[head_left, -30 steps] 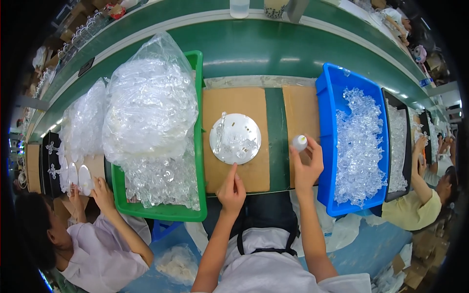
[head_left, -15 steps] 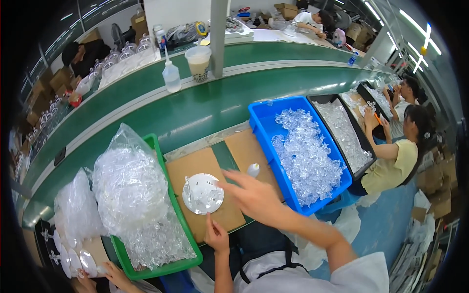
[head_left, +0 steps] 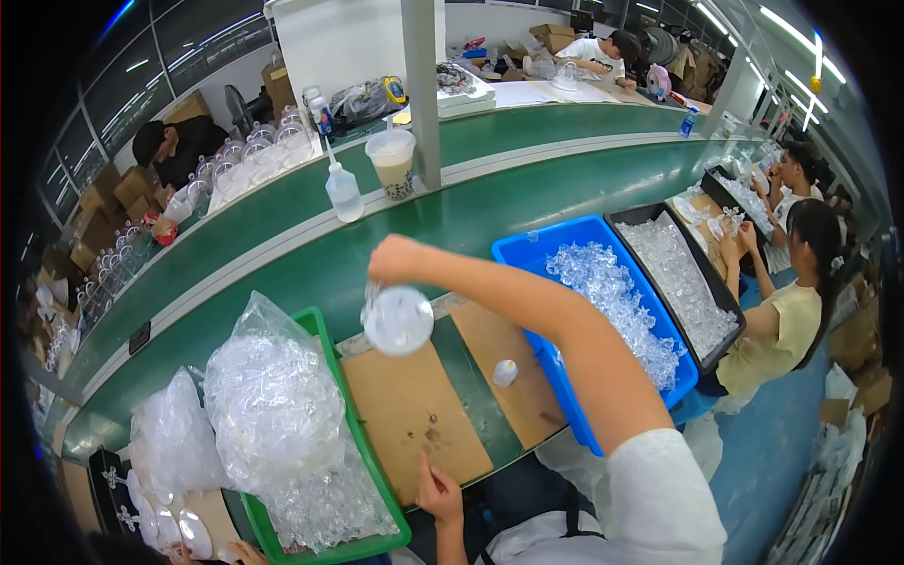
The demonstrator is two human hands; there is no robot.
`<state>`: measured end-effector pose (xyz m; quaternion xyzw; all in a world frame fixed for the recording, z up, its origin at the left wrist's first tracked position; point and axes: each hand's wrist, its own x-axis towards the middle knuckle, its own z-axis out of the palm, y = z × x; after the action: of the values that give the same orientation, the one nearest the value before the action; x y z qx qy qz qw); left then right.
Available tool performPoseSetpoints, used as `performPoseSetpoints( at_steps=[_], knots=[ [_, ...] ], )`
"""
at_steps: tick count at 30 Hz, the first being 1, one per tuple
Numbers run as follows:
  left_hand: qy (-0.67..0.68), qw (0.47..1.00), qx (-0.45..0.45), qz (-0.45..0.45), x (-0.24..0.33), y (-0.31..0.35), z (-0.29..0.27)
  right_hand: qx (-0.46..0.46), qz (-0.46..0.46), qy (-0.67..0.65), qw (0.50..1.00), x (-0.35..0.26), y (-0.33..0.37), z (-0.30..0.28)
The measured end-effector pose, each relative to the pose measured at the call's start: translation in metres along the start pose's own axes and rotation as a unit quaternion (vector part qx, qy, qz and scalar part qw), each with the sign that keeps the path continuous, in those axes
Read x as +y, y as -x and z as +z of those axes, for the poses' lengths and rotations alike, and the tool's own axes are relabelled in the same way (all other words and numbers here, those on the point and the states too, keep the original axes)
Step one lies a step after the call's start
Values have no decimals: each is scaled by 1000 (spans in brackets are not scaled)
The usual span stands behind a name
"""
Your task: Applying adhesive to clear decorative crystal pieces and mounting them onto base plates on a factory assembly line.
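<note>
My right hand point(head_left: 399, 261) is raised over the far end of a cardboard sheet point(head_left: 395, 391), closed on a round clear plastic disc point(head_left: 399, 322). The disc hangs below the fingers, slightly blurred; just where they grip it is hard to see. My left hand point(head_left: 441, 495) rests at the near edge of the same sheet with its index finger stretched out and nothing visible in it. Small dark marks point(head_left: 430, 435) lie on the cardboard ahead of that finger. On a second cardboard sheet point(head_left: 499, 344) to the right stands a small white bottle point(head_left: 506, 373).
A green crate point(head_left: 363, 452) with bagged clear parts point(head_left: 273, 405) is on the left. To the right are a blue bin point(head_left: 516, 247) and a black bin point(head_left: 730, 330) of clear pieces. A squeeze bottle point(head_left: 345, 193) and drink cup point(head_left: 392, 165) stand behind. Co-workers sit nearby.
My right hand has taken the disc off the cardboard and carried it up and away from me. My left hand no longer touches it. The whole view has shifted a little.
</note>
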<state>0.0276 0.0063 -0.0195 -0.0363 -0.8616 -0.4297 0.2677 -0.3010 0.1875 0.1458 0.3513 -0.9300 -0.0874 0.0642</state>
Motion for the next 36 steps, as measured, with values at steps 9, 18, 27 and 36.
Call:
performPoseSetpoints(
  at_steps=[9,18,27,36],
  knots=[
    [-23,999,23,15,6,-2,1,123,212,-180,953,74,202,-35],
    [-50,993,25,109,-3,-3,7,-6,367,-235,900,-64,402,-38],
    [-56,998,-11,38,9,-3,1,-8,321,-208,924,-18,373,0],
    [-39,998,-14,39,6,-2,1,-37,341,-170,924,-2,345,0]
  ],
)
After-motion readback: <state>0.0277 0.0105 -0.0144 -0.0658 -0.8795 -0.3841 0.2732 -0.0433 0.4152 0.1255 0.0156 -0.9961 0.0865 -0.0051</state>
